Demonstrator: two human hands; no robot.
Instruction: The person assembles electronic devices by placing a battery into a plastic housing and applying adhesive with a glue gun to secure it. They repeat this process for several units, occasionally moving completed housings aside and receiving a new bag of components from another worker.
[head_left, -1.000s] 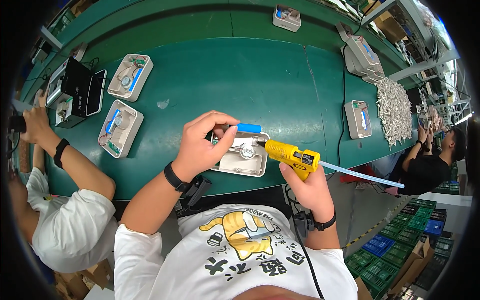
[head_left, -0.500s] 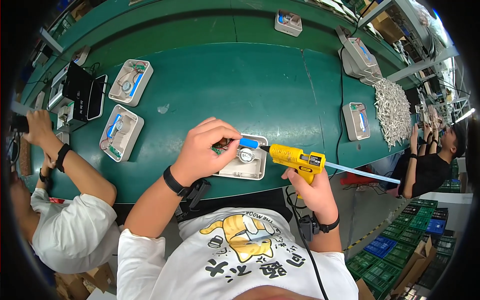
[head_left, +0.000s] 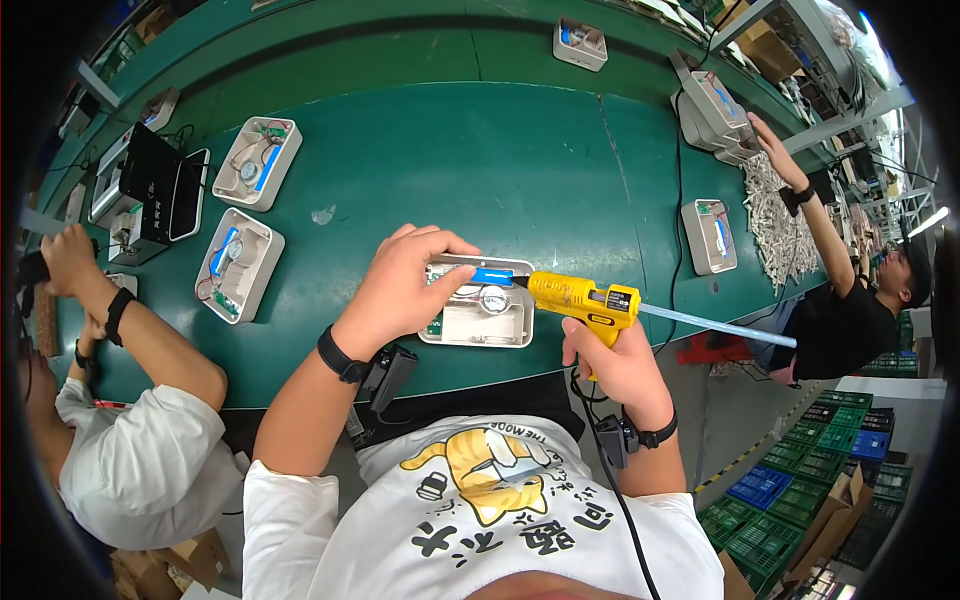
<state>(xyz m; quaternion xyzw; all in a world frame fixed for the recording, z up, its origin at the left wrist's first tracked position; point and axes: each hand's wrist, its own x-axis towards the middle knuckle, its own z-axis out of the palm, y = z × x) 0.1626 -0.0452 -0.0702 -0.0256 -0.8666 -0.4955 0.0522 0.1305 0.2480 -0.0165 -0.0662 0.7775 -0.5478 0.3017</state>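
In front of me on the green bench lies a pale plastic housing (head_left: 462, 331) with a round speaker (head_left: 494, 299) and a green circuit board inside. My left hand (head_left: 400, 278) reaches over its left end, thumb and fingers closed on a blue cylindrical battery (head_left: 493, 276) lying along the far inner wall. My right hand (head_left: 622, 368) grips a yellow hot glue gun (head_left: 572, 293) by the handle. Its dark nozzle points left and meets or nearly meets the battery's right end. A translucent glue stick (head_left: 715, 326) sticks out of the gun's back.
Similar housings stand at left (head_left: 240, 265), at right (head_left: 709, 237) and on the far ledge (head_left: 580, 45). White small parts (head_left: 775, 220) are heaped at right, where a co-worker's arm (head_left: 825, 225) reaches in. Another person's arm (head_left: 150, 330) is at left, near a black case (head_left: 140, 190).
My left hand has lowered the blue battery from above the housing down into it. The glue gun has shifted slightly left and up. The right co-worker's arm has stretched toward the stacked housings.
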